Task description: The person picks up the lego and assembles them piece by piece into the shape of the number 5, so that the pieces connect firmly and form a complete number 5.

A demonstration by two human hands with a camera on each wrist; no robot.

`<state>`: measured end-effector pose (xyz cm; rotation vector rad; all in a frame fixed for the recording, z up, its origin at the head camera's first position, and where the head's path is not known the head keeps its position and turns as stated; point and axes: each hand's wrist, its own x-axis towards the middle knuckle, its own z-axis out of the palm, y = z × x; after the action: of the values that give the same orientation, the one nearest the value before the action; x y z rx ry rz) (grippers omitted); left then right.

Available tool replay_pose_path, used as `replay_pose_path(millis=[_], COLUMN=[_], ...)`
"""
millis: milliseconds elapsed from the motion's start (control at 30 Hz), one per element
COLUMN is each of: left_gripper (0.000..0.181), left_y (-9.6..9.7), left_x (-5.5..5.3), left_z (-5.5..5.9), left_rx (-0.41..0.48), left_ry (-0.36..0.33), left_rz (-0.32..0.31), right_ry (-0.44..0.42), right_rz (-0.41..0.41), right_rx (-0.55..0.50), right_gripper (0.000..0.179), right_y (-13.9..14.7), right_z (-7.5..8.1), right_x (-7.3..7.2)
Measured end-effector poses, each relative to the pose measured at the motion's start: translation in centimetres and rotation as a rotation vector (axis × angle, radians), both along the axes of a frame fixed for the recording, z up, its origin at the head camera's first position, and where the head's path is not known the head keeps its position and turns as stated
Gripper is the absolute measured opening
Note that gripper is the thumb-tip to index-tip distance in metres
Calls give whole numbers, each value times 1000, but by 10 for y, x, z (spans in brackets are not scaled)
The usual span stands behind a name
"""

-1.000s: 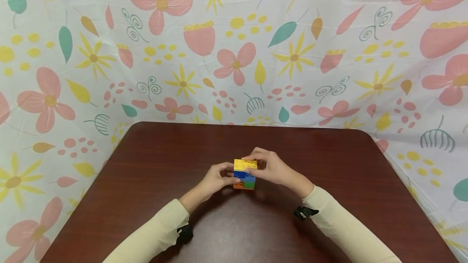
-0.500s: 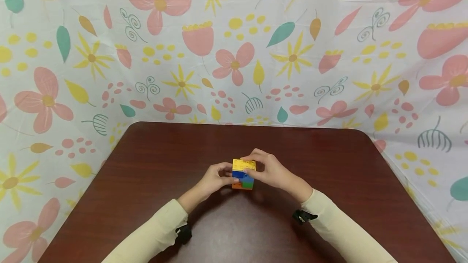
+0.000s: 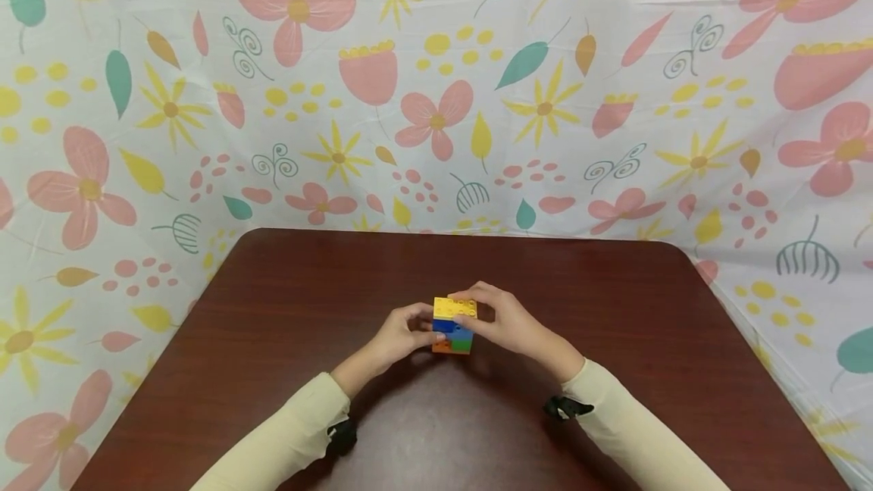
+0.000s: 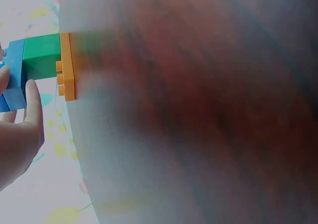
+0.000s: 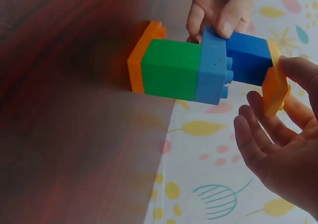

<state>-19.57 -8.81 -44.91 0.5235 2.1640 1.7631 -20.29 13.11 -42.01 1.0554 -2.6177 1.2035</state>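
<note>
A stack of toy building bricks stands on the brown table [image 3: 327,279], between the two hands in the head view. From the table up, it has an orange plate [image 5: 135,67], a green brick [image 5: 169,67], a light blue plate [image 5: 211,72], a dark blue brick [image 5: 248,57] and a yellow plate [image 5: 276,87] on top. My left hand [image 3: 398,336] holds the stack's left side at the blue pieces, thumb in front. At the top, my right hand [image 3: 514,318] pinches the yellow plate between thumb and fingers. Studs show on the light blue plate beside the dark blue brick.
A white cloth with printed flowers [image 3: 436,120] hangs behind the table and along its sides. Each wrist wears a black strap [image 3: 568,407] near a cream sleeve [image 3: 634,423]. Around the stack, the tabletop stretches out on all sides.
</note>
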Motion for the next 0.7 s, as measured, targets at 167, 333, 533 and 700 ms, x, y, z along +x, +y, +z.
replay_pose_path(millis=[167, 333, 533, 700], left_gripper=[37, 45, 55, 55], left_y=[0, -1, -5, -10], left_x=[1, 3, 3, 0], left_z=[0, 2, 6, 14], left_rx=[-5, -20, 44, 86], left_ry=[-3, 7, 8, 67], left_rz=[-3, -10, -17, -9], right_ry=[-60, -103, -199, -327], right_rz=[19, -17, -35, -9], right_rx=[-12, -4, -56, -81], right_gripper=[51, 66, 67, 67], right_y=[7, 17, 31, 31], right_z=[-5, -6, -16, -22], right_x=[3, 5, 3, 4])
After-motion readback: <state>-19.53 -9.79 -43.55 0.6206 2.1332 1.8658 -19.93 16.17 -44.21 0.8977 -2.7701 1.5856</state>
